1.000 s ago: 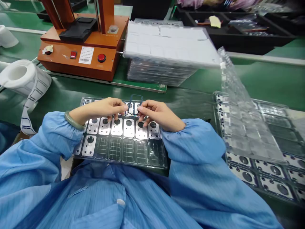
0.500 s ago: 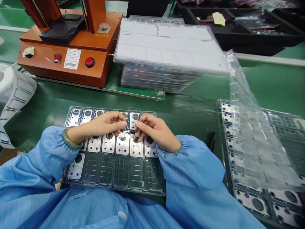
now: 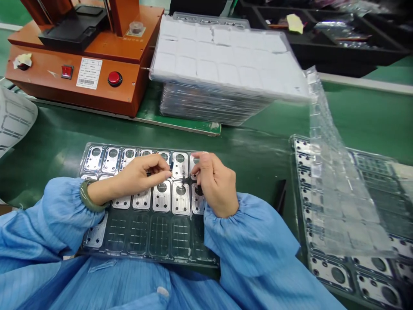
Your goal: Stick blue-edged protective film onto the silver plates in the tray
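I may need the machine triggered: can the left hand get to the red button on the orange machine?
Probably yes. Only green mat lies between the left hand, over the tray, and the red button on the front of the orange machine; nothing stands across that path.

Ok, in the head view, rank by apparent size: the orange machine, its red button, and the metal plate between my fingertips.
1. orange machine
2. metal plate and red button: near alike; the plate sits closer to the camera, so unranked.
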Tool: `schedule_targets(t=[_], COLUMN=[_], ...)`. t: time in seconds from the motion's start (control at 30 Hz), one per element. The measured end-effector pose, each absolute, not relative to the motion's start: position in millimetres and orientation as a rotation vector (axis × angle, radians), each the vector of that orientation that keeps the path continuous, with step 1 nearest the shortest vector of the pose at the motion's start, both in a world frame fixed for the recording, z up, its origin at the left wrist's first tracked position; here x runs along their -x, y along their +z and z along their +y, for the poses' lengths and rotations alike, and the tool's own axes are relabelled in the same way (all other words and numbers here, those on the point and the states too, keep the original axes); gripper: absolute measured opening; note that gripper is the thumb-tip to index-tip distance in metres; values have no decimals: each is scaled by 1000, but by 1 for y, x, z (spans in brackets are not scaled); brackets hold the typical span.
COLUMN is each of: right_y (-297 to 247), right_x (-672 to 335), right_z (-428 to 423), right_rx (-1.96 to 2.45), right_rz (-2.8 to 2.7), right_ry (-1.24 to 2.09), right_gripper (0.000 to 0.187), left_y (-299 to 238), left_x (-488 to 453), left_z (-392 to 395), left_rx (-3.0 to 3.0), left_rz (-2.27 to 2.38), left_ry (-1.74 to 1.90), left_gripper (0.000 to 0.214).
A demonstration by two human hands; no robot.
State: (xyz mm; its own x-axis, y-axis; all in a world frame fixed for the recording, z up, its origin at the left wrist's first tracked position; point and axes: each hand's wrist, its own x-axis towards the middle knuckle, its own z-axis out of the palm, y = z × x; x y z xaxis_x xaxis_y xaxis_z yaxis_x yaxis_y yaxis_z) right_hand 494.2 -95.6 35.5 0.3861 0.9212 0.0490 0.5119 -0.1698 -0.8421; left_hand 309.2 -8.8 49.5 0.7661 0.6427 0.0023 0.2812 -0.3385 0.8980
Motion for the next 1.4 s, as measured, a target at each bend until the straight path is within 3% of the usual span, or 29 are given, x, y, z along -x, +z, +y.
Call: schedule_targets(t=[0.33, 0.7, 0.97, 1.4], right_y=[38, 36, 30, 33], right_x=[-498, -498, -507, -498], right_z=[-96, -100, -108, -102], right_rx=[1644, 1482, 1590, 1875], right_rz=[-1256, -1144, -1144, -1271], right_ry=[882, 879, 869, 787], right_gripper=[47, 26, 24, 21], left_y=[44, 68, 51, 37], left_x=[-312, -330, -335, -333], left_z=[-8, -11, -16, -14], left_rx=[-1815, -1649, -1820, -2201], left_rz=[736, 796, 963, 956], left_ry=[483, 437, 388, 396], left_gripper=[19, 21, 27, 18])
